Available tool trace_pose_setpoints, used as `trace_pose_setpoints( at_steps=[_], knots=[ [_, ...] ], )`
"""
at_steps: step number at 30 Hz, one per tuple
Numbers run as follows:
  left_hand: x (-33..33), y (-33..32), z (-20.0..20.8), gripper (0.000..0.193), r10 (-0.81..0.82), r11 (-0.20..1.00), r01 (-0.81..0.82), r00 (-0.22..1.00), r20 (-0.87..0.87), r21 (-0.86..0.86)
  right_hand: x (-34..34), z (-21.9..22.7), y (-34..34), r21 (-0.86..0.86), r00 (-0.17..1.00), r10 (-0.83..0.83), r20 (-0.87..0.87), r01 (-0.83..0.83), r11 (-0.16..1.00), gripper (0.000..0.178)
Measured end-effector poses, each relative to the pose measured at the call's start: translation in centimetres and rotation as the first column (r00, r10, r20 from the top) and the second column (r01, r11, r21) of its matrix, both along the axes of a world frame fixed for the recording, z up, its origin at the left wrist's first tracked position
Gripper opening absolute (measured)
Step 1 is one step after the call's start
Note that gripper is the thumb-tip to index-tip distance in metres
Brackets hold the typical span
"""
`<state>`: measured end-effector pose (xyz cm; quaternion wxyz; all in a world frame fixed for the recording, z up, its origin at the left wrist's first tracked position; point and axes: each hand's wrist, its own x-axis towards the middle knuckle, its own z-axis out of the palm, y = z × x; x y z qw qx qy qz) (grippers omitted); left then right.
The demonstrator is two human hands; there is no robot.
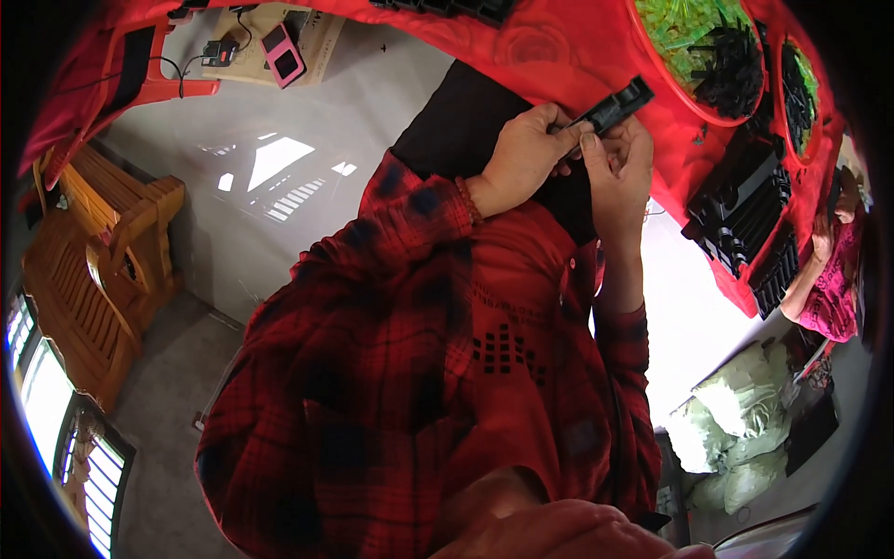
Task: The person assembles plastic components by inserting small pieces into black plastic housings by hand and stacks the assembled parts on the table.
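Above my lap, at the edge of a red-covered table, both my hands hold one long, narrow black plastic piece. My left hand grips its near end between thumb and fingers. From the other side, the thumb and bent fingers of my right hand pinch it close to my left fingertips. The piece slants up toward the right, its far end sticking out past my fingers. Whatever lies between the fingertips is too small to make out.
A red-rimmed basin holds yellow-green and black small pieces; a second basin stands beside it. Black plastic parts lie at the table's right edge. A co-worker's arm is at far right, pale sacks below, a wooden chair left.
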<state>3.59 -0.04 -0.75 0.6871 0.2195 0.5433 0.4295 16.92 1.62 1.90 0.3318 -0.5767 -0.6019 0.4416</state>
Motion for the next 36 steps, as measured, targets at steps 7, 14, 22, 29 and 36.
trace_pose_setpoints(
  at_steps=[7,14,22,29,36],
  knots=[
    [0.1,0.3,-0.1,0.023,0.015,1.000,-0.015,1.000,-0.011,-0.025,-0.1,-0.3,-0.3,-0.016,0.995,0.003,-0.097,-0.005,1.000,0.035],
    [-0.8,0.6,0.7,0.019,-0.022,0.997,0.028,0.996,0.087,-0.067,-1.0,-0.1,-0.5,-0.044,0.986,-0.067,-0.153,0.061,0.997,0.031],
    [-0.9,-0.6,0.6,0.030,-0.006,1.000,0.006,0.999,-0.036,0.008,-0.5,0.2,-1.0,0.014,0.998,-0.001,-0.057,0.001,1.000,0.034],
    [-1.3,-1.0,1.3,0.032,-0.055,0.993,0.061,0.997,-0.056,0.106,-1.3,1.4,-2.6,0.029,0.968,-0.042,-0.249,0.051,0.998,0.038],
    [-1.4,-0.9,1.7,0.028,-0.132,0.988,0.123,0.986,0.102,0.089,-1.2,2.8,-3.4,-0.030,0.953,-0.093,-0.289,0.089,0.996,0.038]
  ],
)
